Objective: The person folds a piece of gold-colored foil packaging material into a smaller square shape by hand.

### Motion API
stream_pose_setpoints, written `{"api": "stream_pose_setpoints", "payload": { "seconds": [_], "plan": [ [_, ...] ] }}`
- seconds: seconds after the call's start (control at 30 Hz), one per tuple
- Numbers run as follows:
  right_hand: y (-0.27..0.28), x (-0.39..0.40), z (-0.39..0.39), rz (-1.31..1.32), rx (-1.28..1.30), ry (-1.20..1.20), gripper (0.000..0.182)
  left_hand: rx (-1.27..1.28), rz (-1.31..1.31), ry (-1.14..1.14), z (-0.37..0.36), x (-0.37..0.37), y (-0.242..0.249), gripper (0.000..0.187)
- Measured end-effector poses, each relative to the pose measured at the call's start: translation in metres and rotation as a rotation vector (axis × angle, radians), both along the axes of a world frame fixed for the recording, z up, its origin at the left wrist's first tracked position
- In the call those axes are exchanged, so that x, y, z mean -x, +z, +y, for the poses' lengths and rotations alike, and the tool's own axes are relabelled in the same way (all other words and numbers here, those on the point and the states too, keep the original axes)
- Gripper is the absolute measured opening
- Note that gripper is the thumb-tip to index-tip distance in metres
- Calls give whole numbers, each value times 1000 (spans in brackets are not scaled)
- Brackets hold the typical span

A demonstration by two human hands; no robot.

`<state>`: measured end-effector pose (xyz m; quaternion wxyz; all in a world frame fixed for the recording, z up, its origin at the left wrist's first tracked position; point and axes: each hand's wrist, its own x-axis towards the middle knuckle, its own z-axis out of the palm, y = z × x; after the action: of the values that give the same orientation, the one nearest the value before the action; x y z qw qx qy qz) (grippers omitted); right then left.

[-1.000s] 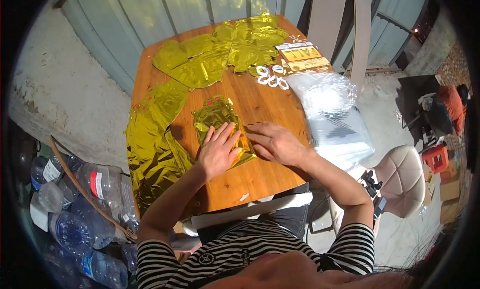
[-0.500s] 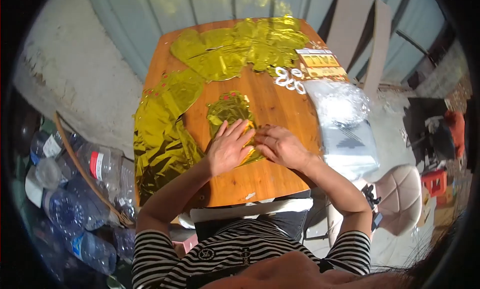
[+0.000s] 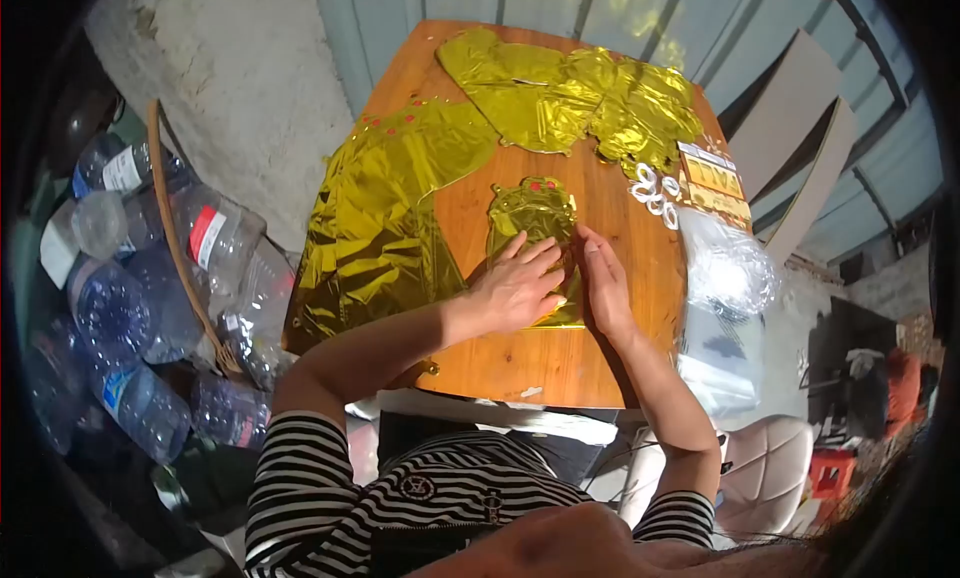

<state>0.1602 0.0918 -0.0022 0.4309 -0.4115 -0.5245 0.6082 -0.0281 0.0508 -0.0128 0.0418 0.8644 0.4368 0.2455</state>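
Note:
A folded piece of shiny gold foil (image 3: 530, 210), which looks like a flat, uninflated foil balloon with red dots near its top, lies on the wooden table (image 3: 470, 373). My left hand (image 3: 520, 283) rests palm down on this foil with its fingers spread. Along the foil's right edge, my right hand (image 3: 606, 278) stands on its side, fingers stretched out and touching or very near the edge. Its thumb side is partly hidden. A large unfolded gold foil piece (image 3: 385, 218) spreads over the table's left side, close to my left forearm.
More gold foil (image 3: 540, 88) covers the far side. White rings of ribbon (image 3: 655, 193), a printed packet (image 3: 712, 178) and clear plastic bags (image 3: 725, 298) lie along the right edge. Plastic bottles (image 3: 145, 388) crowd the floor at left; a quilted chair (image 3: 765, 468) stands at right.
My right hand has turned from bent fingers over the foil's edge to a straightened hand alongside it. My left hand stays on the foil. The view has shifted and rotated.

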Motion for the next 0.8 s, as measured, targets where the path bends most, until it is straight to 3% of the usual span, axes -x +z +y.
{"api": "stream_pose_setpoints", "payload": {
  "seconds": [0.03, 0.1, 0.13, 0.23, 0.27, 0.47, 0.7, 0.77, 0.8],
  "plan": [
    [3, 1, -2, -16, 5, 18, 44, 49, 63, -11, 1, 1, 1, 44],
    [12, 1, -9, -784, -827, 49, 46, 108, 108, -20, 0, 0, -2, 44],
    [12, -2, -5, -902, -948, 170, 51, 92, 87, -9, 0, -1, -5, 43],
    [11, -6, -7, -974, -987, 260, 56, 171, 130, -13, 1, 0, 1, 43],
    [6, -11, -3, -1030, -926, 327, 66, 114, 60, -14, 1, 0, -1, 44],
    [5, -14, -3, -1089, -913, 381, 78, 70, -15, -26, 1, 1, -4, 44],
    [9, -17, -2, -1128, -979, 375, 77, 68, -15, -25, 1, 1, -1, 40],
    [15, -22, -1, -567, -425, 267, 74, 84, 62, -22, 1, 2, 0, 43],
    [25, -24, -6, -415, -440, 108, 60, 59, 36, -22, 0, 1, 0, 45]
  ]
}}
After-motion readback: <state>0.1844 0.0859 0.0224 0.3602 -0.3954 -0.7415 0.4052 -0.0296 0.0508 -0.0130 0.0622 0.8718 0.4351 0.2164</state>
